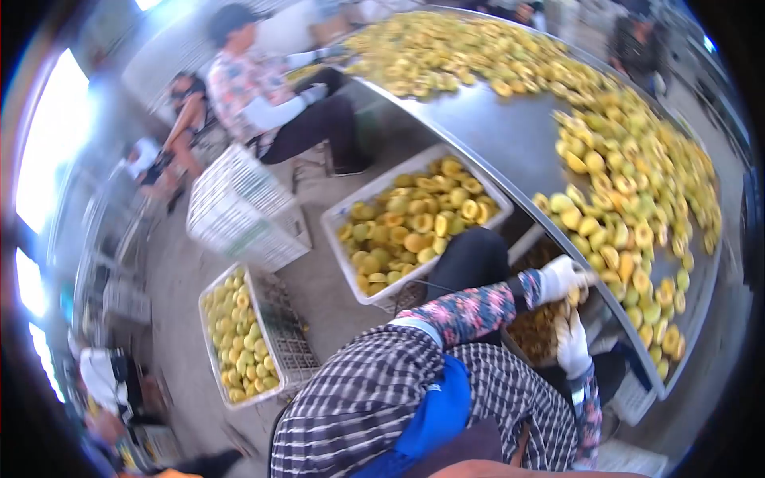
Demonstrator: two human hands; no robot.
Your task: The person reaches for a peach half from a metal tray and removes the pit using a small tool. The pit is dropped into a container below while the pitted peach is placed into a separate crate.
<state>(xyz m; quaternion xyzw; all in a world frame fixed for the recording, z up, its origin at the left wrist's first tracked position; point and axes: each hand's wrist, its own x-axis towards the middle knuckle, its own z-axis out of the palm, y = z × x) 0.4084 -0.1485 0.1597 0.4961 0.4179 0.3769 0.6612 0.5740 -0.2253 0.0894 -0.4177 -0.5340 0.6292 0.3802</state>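
Note:
My left hand (560,279), in a white glove, is closed at the edge of the metal table, its fingers around what looks like a yellow apricot (574,297). Just below it, my right hand (572,344), also gloved in white, has its fingers curled up towards the same fruit. Whatever it grips is too small to make out. Under both hands is a bin of brown pits or scraps (532,328), partly hidden by my arms. Halved yellow apricots (629,231) lie heaped on the table beside my hands.
The metal table (502,131) curves away to the far side, edged by a raised rim. Left of my knee stands a white crate (362,295) of apricot halves, with another filled crate (283,386) and stacked crates (247,207) beyond. A co-worker (247,88) sits at the table.

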